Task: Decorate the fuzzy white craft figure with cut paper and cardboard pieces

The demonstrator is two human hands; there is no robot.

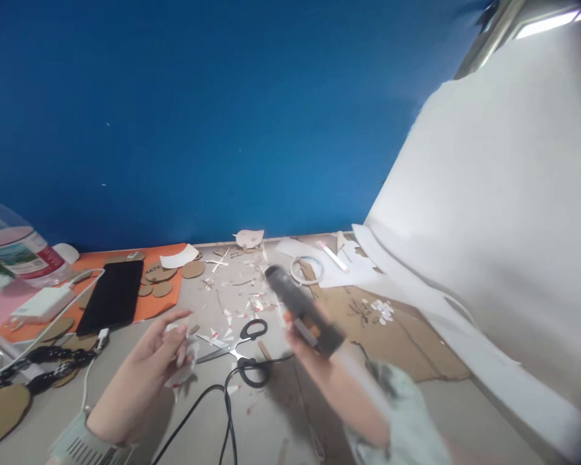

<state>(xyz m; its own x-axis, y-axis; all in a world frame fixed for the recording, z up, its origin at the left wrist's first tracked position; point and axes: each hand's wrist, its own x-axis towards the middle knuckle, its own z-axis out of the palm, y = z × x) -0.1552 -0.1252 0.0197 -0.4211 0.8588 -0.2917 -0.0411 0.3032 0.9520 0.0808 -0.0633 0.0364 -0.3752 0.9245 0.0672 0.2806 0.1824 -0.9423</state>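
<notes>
My right hand (310, 352), blurred, is wrapped round a black glue gun (300, 303) with orange parts, raised over the table. A black cord (225, 407) loops across the tabletop below it. At the left, my left hand (148, 365) has its fingers closed on a small cardboard piece (193, 329); something whitish under the fingers is too blurred to name. Between the hands lie scissors (235, 349) with black handles, their blades spread and pointing left. A small cardboard strip (264, 351) lies beside them.
Paper scraps (256, 303) litter the table, and a bird cutout (250, 239) stands at the wall. A phone (111, 297), charger (43, 303) and bottle (22, 248) are left. Rightward lie a tape ring (306, 271), brown cardboard (407, 342) and a large white sheet (503, 194).
</notes>
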